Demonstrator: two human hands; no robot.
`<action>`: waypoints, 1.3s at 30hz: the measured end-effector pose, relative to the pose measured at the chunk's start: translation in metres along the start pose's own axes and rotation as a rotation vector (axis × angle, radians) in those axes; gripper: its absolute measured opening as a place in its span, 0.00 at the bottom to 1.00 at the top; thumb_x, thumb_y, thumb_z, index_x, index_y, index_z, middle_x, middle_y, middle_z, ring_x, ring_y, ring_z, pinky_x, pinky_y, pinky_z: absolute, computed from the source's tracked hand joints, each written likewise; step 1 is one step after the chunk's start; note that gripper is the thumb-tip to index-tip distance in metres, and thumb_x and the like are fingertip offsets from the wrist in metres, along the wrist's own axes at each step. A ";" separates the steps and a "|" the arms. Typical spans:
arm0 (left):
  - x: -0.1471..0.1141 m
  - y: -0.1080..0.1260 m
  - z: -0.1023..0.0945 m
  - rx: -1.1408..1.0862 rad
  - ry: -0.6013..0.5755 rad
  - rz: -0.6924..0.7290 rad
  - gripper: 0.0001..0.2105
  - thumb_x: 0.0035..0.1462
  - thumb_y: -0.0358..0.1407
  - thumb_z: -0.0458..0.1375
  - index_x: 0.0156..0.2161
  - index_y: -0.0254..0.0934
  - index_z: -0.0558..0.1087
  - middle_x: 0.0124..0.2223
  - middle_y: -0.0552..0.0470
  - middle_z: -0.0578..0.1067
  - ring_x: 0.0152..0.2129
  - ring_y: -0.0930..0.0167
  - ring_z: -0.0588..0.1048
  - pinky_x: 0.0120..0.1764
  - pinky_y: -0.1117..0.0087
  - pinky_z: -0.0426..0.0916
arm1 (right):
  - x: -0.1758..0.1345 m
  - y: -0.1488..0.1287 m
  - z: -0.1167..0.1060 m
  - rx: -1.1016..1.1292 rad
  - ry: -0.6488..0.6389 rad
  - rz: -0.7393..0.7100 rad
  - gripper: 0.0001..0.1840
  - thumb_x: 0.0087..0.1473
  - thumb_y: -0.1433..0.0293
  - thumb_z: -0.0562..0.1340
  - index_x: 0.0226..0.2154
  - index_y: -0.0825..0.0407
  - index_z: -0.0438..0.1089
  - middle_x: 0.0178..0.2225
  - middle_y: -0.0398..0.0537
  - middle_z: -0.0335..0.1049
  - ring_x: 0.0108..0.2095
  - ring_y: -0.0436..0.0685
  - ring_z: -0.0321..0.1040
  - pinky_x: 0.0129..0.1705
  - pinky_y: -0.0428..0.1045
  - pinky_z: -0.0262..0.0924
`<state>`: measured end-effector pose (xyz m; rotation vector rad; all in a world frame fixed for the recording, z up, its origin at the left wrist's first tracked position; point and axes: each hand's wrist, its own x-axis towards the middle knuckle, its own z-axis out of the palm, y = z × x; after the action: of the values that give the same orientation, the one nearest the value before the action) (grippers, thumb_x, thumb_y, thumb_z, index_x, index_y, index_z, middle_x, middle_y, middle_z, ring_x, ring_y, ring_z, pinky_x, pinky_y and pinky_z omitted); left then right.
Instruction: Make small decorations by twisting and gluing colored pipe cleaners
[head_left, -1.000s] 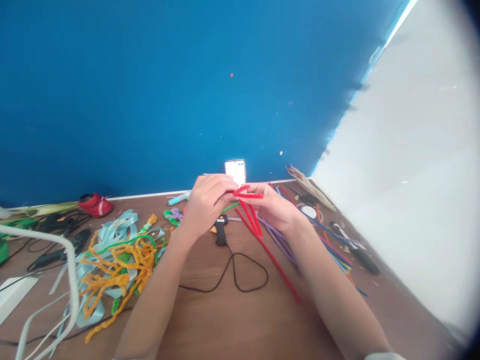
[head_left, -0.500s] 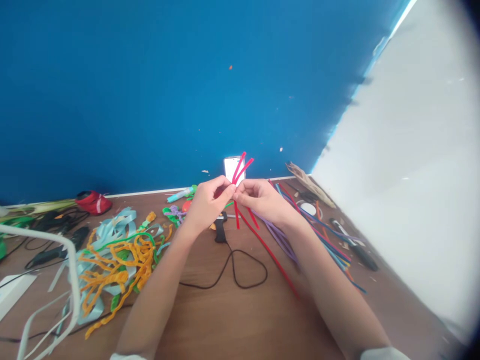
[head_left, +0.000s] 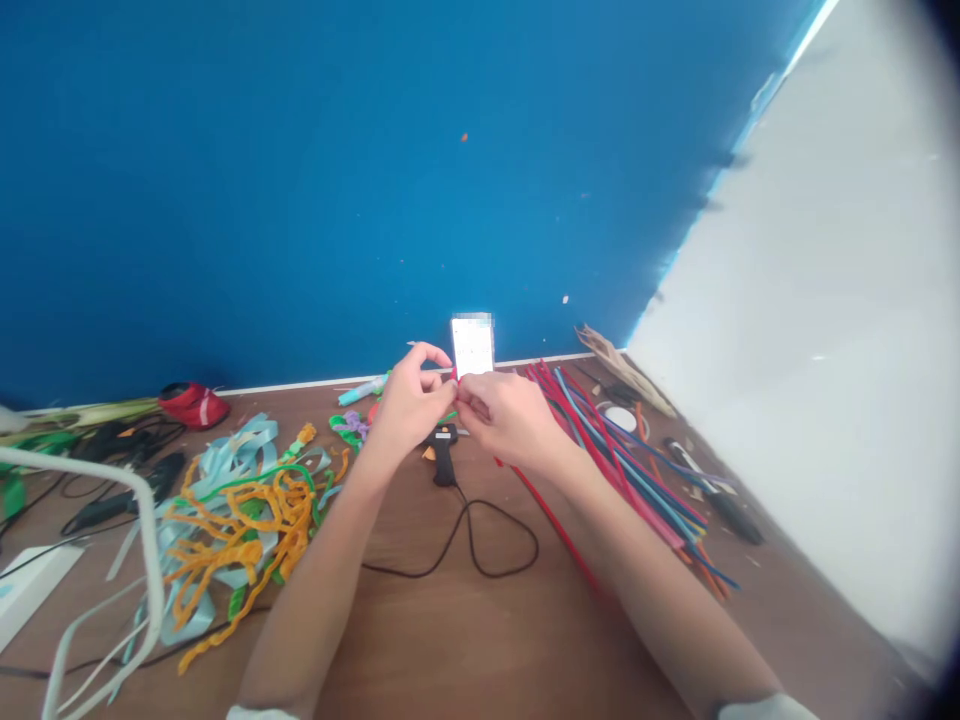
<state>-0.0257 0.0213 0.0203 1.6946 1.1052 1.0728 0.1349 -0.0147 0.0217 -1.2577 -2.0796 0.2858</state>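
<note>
My left hand (head_left: 412, 405) is closed in a pinch at the middle of the view, its index finger raised and bent. A small bit of red pipe cleaner (head_left: 454, 374) shows at its fingertips; the fingers hide the rest. Against it, my right hand (head_left: 510, 412) is also pinched, fingertips touching the same red piece. Below the right hand, a long red pipe cleaner (head_left: 551, 520) lies slantwise on the table. A black glue gun (head_left: 444, 462) lies under the hands with its cord looping toward me. Behind the hands, a lit phone (head_left: 473, 343) leans against the blue wall.
Bundled coloured pipe cleaners (head_left: 637, 470) lie to the right, beside a black-and-white tool (head_left: 720, 500). A tangle of orange fuzzy strands (head_left: 247, 530) and pale blue ribbon (head_left: 244, 445) spreads at the left. A white curved frame (head_left: 150, 540) stands near. A red pouch-like item (head_left: 195, 405) sits behind.
The crossed red pipe cleaner ends that stuck up and down between the hands no longer show. The hands have shifted slightly left, and more red pipe cleaners show in the bundle at right.
</note>
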 end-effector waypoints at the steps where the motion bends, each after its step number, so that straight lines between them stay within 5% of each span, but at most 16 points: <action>1: 0.000 0.001 -0.002 0.005 -0.028 0.015 0.09 0.53 0.32 0.59 0.39 0.40 0.65 0.18 0.64 0.63 0.15 0.77 0.63 0.21 0.78 0.56 | -0.001 -0.002 -0.001 0.029 0.002 0.005 0.09 0.56 0.71 0.56 0.25 0.50 0.58 0.23 0.41 0.61 0.24 0.49 0.53 0.29 0.48 0.40; 6: -0.004 0.016 -0.010 0.080 -0.115 0.129 0.07 0.59 0.40 0.58 0.38 0.38 0.72 0.25 0.56 0.72 0.22 0.75 0.70 0.27 0.74 0.64 | -0.001 -0.004 -0.006 0.351 0.043 0.079 0.07 0.58 0.71 0.56 0.28 0.50 0.63 0.24 0.40 0.63 0.25 0.49 0.57 0.29 0.47 0.47; 11: -0.010 0.030 -0.015 0.244 -0.126 0.291 0.14 0.58 0.41 0.62 0.48 0.40 0.77 0.45 0.49 0.80 0.40 0.67 0.77 0.43 0.68 0.69 | 0.002 0.007 -0.009 0.561 0.122 0.201 0.06 0.59 0.68 0.57 0.30 0.51 0.64 0.29 0.42 0.67 0.31 0.51 0.62 0.34 0.47 0.54; 17: -0.008 0.026 -0.019 0.262 -0.120 0.437 0.09 0.60 0.41 0.61 0.41 0.40 0.78 0.42 0.49 0.77 0.41 0.67 0.74 0.44 0.67 0.68 | -0.003 -0.001 -0.020 0.977 -0.154 0.241 0.10 0.61 0.61 0.59 0.34 0.50 0.62 0.20 0.37 0.65 0.21 0.47 0.59 0.26 0.45 0.51; 21: -0.003 0.020 -0.017 0.267 -0.057 0.468 0.09 0.61 0.41 0.60 0.37 0.37 0.75 0.44 0.48 0.74 0.41 0.69 0.73 0.43 0.69 0.67 | -0.004 -0.005 -0.020 0.899 -0.190 0.242 0.13 0.62 0.59 0.59 0.32 0.51 0.63 0.19 0.37 0.63 0.19 0.46 0.55 0.24 0.45 0.47; 26: -0.005 0.020 -0.006 0.305 -0.061 0.334 0.10 0.61 0.41 0.58 0.35 0.36 0.73 0.33 0.53 0.75 0.30 0.71 0.71 0.36 0.71 0.65 | -0.003 0.003 -0.013 0.547 -0.083 0.235 0.08 0.62 0.64 0.57 0.33 0.49 0.63 0.23 0.41 0.70 0.23 0.50 0.63 0.28 0.47 0.51; 29: -0.007 0.020 0.002 0.216 -0.010 0.213 0.10 0.58 0.41 0.60 0.41 0.37 0.71 0.28 0.56 0.74 0.25 0.72 0.71 0.30 0.73 0.63 | -0.003 0.003 -0.009 0.256 -0.004 0.218 0.06 0.60 0.69 0.56 0.31 0.49 0.62 0.26 0.45 0.72 0.27 0.54 0.66 0.31 0.48 0.50; 33: -0.006 0.016 0.009 0.077 0.067 0.010 0.23 0.55 0.40 0.63 0.55 0.39 0.65 0.22 0.60 0.71 0.17 0.74 0.68 0.23 0.75 0.61 | -0.002 0.001 -0.001 -0.053 0.017 0.206 0.04 0.60 0.70 0.54 0.32 0.50 0.62 0.28 0.51 0.72 0.28 0.56 0.65 0.29 0.49 0.42; 36: -0.004 0.014 0.009 0.014 0.087 -0.010 0.30 0.54 0.39 0.64 0.59 0.39 0.61 0.22 0.61 0.71 0.16 0.75 0.68 0.22 0.76 0.61 | -0.001 0.001 0.003 -0.064 0.048 0.192 0.04 0.60 0.70 0.54 0.33 0.50 0.62 0.28 0.51 0.72 0.28 0.56 0.65 0.30 0.50 0.42; 39: -0.005 0.016 0.005 -0.047 0.034 0.085 0.26 0.56 0.39 0.63 0.58 0.39 0.63 0.24 0.58 0.73 0.22 0.74 0.73 0.25 0.76 0.65 | -0.001 0.002 0.002 0.195 0.073 0.185 0.05 0.61 0.69 0.54 0.32 0.49 0.60 0.26 0.47 0.73 0.27 0.55 0.68 0.30 0.49 0.49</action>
<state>-0.0180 0.0112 0.0328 1.7043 1.0296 1.1759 0.1351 -0.0139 0.0191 -1.3221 -1.8283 0.5054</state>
